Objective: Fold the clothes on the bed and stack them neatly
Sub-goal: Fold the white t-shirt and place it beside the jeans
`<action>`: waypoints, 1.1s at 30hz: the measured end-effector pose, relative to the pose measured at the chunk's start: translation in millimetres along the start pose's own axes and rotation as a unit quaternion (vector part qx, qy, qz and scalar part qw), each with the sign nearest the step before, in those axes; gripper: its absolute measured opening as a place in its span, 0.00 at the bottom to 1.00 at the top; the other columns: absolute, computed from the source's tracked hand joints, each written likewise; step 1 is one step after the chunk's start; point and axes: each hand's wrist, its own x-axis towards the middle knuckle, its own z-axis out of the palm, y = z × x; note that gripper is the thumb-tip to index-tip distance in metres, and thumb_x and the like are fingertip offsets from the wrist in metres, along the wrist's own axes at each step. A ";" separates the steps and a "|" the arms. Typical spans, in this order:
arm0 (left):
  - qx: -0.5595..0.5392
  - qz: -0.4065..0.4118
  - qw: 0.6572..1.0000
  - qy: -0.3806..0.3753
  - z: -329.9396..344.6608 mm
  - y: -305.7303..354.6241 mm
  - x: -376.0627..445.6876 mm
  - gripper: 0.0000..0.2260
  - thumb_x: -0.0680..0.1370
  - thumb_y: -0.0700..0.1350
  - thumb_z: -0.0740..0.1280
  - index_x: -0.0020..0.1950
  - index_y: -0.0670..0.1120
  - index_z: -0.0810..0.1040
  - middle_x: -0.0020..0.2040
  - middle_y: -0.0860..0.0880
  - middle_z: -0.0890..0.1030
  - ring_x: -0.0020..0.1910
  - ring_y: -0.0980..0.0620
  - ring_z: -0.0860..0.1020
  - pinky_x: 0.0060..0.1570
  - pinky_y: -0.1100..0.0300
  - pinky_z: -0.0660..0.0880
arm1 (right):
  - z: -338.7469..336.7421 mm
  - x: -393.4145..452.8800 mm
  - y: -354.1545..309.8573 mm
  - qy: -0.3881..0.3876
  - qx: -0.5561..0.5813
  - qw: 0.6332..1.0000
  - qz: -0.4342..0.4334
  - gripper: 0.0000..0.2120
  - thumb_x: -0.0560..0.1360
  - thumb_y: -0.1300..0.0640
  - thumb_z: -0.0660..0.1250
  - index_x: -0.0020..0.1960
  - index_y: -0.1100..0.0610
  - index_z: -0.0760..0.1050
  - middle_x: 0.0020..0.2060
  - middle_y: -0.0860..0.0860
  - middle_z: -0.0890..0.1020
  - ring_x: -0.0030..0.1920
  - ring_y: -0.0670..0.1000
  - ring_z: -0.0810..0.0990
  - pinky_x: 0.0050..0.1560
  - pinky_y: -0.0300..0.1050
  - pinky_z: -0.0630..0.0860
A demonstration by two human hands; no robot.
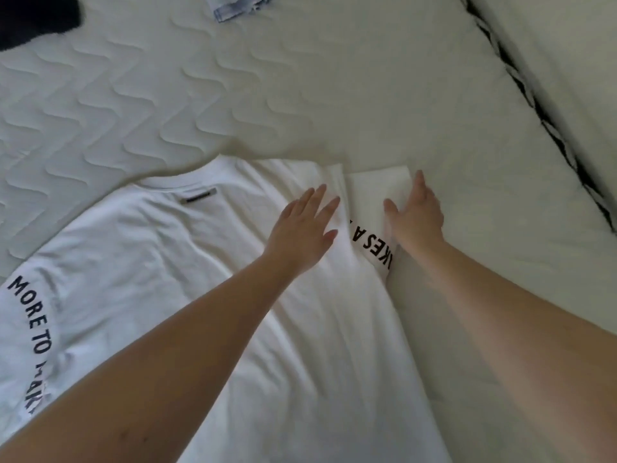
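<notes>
A white T-shirt (160, 269) with black lettering lies spread back-up on the bed, its collar toward the far side. Its left sleeve stretches out at the left edge of the view. The right sleeve (370, 202) lies folded at the shirt's right shoulder, showing black letters. My left hand (305, 225) rests flat with straight fingers on the shirt next to that sleeve. My right hand (415, 212) lies on the folded sleeve's right side, fingers straight and together.
The quilted white mattress (300, 95) stretches beyond the shirt. A dark garment (33, 18) lies at the far left corner. A light denim piece (237, 5) lies at the top edge. The mattress edge with black-patterned piping (541, 108) runs diagonally at the right.
</notes>
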 end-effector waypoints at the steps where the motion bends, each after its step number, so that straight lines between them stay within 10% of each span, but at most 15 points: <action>1: 0.003 0.001 1.000 0.010 -2.3 1.5 7.6 0.27 0.83 0.56 0.54 0.80 0.51 0.52 0.81 0.47 0.46 0.80 0.48 0.46 0.76 0.53 0.48 | -2.1 8.6 -1.3 -0.011 0.041 0.999 0.023 0.36 0.78 0.46 0.64 0.78 0.58 0.53 0.72 0.60 0.66 0.73 0.60 0.64 0.70 0.53 0.61; 6: 0.044 0.020 0.999 0.019 -7.7 11.6 30.0 0.28 0.82 0.58 0.57 0.78 0.48 0.58 0.81 0.45 0.51 0.79 0.46 0.50 0.76 0.51 0.51 | -2.5 12.4 -2.9 -0.117 0.071 0.990 0.031 0.24 0.74 0.49 0.69 0.67 0.57 0.73 0.62 0.55 0.79 0.62 0.57 0.77 0.52 0.42 0.70; 13: 0.040 -0.002 0.998 -0.049 -11.9 26.3 62.7 0.38 0.79 0.62 0.61 0.80 0.53 0.42 0.81 0.48 0.42 0.80 0.48 0.44 0.77 0.50 0.42 | -31.4 -39.7 60.7 -0.006 0.144 0.989 0.033 0.11 0.76 0.48 0.67 0.51 0.53 0.69 0.39 0.48 0.78 0.38 0.53 0.75 0.35 0.45 0.65; 22: 0.042 -0.086 0.991 -0.098 15.3 22.3 74.3 0.45 0.75 0.66 0.64 0.81 0.49 0.43 0.81 0.50 0.43 0.79 0.49 0.44 0.77 0.50 0.43 | -32.0 -71.1 99.0 -0.089 0.268 0.948 0.146 0.13 0.72 0.44 0.73 0.49 0.50 0.75 0.41 0.43 0.81 0.41 0.43 0.80 0.34 0.37 0.71; 26: -0.015 -0.044 0.999 0.020 -2.3 11.1 88.0 0.20 0.74 0.54 0.71 0.62 0.47 0.75 0.66 0.45 0.72 0.66 0.43 0.70 0.70 0.49 0.57 | -36.3 -54.7 86.9 -0.089 0.380 0.911 0.137 0.17 0.72 0.61 0.73 0.56 0.51 0.69 0.42 0.38 0.80 0.36 0.34 0.81 0.32 0.28 0.74; 30: -0.019 -0.054 0.998 0.020 -31.5 8.1 110.1 0.07 0.79 0.45 0.67 0.47 0.47 0.70 0.42 0.47 0.77 0.46 0.42 0.78 0.52 0.53 0.67 | -46.8 -35.7 81.1 -0.026 0.377 0.919 0.110 0.21 0.73 0.64 0.70 0.61 0.51 0.69 0.44 0.41 0.81 0.41 0.36 0.79 0.39 0.31 0.74; 33: -0.016 -0.051 0.998 0.033 -45.4 6.5 124.7 0.07 0.79 0.43 0.66 0.56 0.46 0.72 0.48 0.45 0.81 0.50 0.41 0.78 0.55 0.50 0.69 | -49.4 -28.8 76.8 0.000 0.371 0.924 0.094 0.23 0.74 0.61 0.70 0.65 0.49 0.66 0.48 0.43 0.82 0.44 0.43 0.81 0.43 0.37 0.75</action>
